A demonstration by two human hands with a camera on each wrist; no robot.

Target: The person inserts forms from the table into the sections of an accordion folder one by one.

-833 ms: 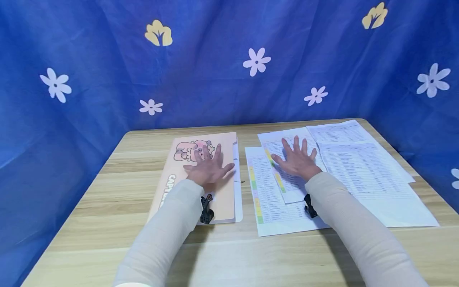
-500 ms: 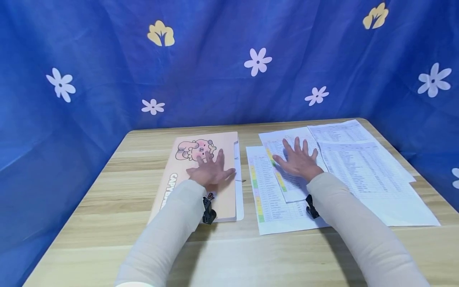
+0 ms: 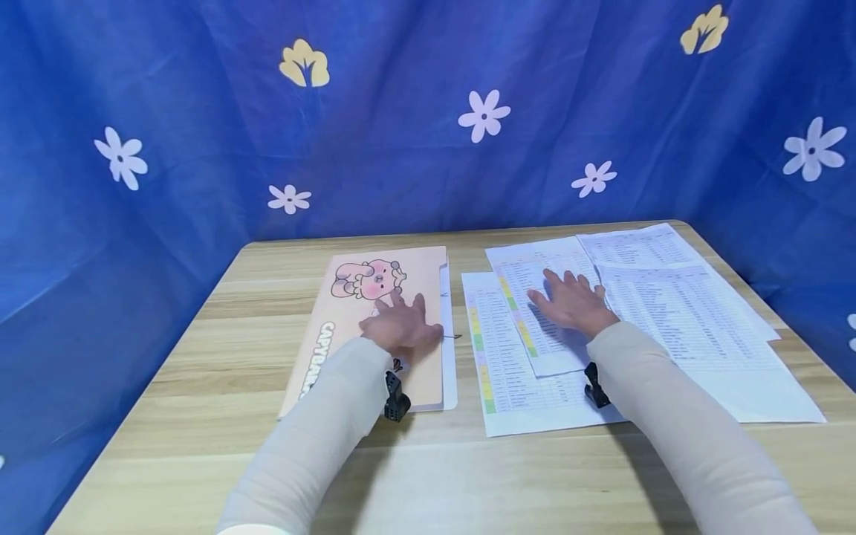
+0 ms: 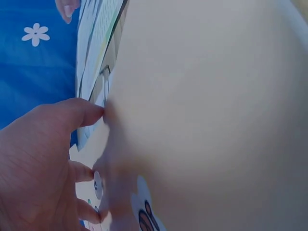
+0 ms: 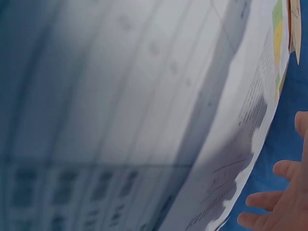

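My left hand (image 3: 403, 325) lies over a pale peach folder (image 3: 424, 375) with a pink cartoon animal on its cover. Its fingers are spread and relaxed, and in the left wrist view the thumb (image 4: 89, 113) comes right to the folder's surface. White inner pages and a thin wire-like prong (image 3: 452, 336) stick out along the folder's right edge. Over a printed sheet (image 3: 528, 275) with a coloured left column hovers my right hand (image 3: 574, 303), fingers loosely bent and holding nothing. In the right wrist view a shadow of fingers falls on the paper beside it.
Beneath that sheet is another printed sheet (image 3: 508, 386) with a coloured column. Further printed sheets (image 3: 682, 319) overlap on the right, close to the edge of the wooden table (image 3: 441, 475). A blue curtain (image 3: 388, 148) with flowers hangs behind and at both sides.
My left hand has drawn back toward me over the folder, uncovering more of the cartoon. The right hand has shifted slightly right and back, its fingers more bent. Folder and sheets stay in place.
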